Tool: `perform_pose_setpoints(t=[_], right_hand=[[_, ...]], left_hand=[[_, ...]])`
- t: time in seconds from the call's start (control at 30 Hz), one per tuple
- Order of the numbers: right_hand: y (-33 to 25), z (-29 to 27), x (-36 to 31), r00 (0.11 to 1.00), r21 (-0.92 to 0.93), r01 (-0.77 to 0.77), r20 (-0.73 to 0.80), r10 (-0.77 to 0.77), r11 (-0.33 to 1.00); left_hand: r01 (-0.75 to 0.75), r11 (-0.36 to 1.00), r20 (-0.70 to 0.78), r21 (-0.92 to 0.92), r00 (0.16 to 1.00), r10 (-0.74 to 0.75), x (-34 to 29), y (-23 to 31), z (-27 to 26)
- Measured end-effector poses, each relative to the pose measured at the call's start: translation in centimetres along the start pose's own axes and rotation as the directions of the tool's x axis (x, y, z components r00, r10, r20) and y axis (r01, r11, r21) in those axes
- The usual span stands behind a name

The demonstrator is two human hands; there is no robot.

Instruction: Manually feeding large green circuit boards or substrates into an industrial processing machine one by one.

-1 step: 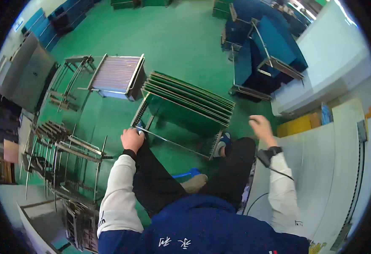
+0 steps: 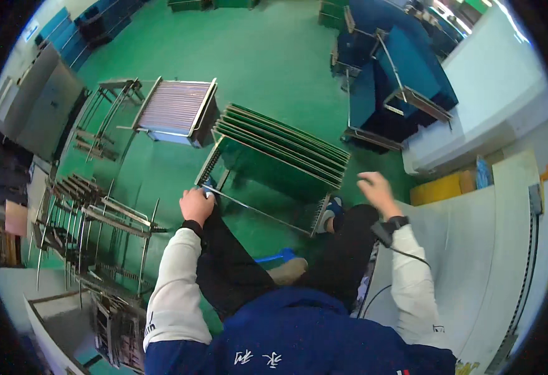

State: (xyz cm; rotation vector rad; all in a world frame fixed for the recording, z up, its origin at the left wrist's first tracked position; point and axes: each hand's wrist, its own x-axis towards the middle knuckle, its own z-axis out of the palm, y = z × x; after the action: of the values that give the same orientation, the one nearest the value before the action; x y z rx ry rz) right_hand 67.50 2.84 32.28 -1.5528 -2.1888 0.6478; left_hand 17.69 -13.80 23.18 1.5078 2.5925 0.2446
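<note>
A metal rack (image 2: 262, 216) stands on the floor before my legs, with several flat, dark green panels (image 2: 286, 159) upright in a row at its far part. Its near slots hold no panels, and toothed side rails show at both ends. My left hand (image 2: 196, 207) is curled beside the rack's near left corner, above my left knee. Whether its fingers grip the rail there is hidden. Over my right knee, off the rack's right end, my right hand (image 2: 379, 192) is raised with fingers loosely apart, holding nothing I can see.
A second rack with pale pinkish panels (image 2: 177, 106) stands at the far left. Bare metal frames (image 2: 114, 215) crowd the left side. Blue panel racks (image 2: 405, 81) stand at the far right. A white surface (image 2: 455, 237) lies to my right, beside yellow boxes (image 2: 439, 189).
My right hand has moved slightly left, toward the rack's right end. My left hand stays by the near left corner. The view has shifted a little.
</note>
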Motion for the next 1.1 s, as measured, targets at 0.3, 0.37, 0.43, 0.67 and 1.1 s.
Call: perform_pose_setpoints(t=[0.3, 0.37, 0.43, 0.67, 1.1], right_hand=[[-6.1, 15.6, 6.6, 0.959, 0.000, 0.089, 0.271, -0.085, 0.996], [-6.6, 16.9, 7.6, 0.961, -0.018, 0.115, 0.256, -0.107, 0.993], [-6.9, 18.1, 8.4, 0.959, -0.047, 0.138, 0.257, -0.122, 0.989], [-7.2, 21.1, 8.7, 0.944, -0.138, 0.191, 0.298, -0.143, 0.972], [-6.5, 24.2, 10.8, 0.954, -0.145, 0.199, 0.253, -0.158, 0.969]], left_hand=[[0.060, 0.998, 0.023, -0.009, 0.998, -0.059, -0.2, -1.4, -1.1], [0.082, 0.996, 0.011, -0.022, 0.997, -0.082, -0.2, -1.4, -1.2], [0.106, 0.994, 0.040, -0.027, 0.994, -0.105, 0.0, -1.7, -1.3], [0.120, 0.991, 0.056, -0.063, 0.992, -0.116, 0.3, -2.3, -1.2], [0.135, 0.987, 0.072, -0.082, 0.989, -0.129, 1.1, -1.7, -1.6]])
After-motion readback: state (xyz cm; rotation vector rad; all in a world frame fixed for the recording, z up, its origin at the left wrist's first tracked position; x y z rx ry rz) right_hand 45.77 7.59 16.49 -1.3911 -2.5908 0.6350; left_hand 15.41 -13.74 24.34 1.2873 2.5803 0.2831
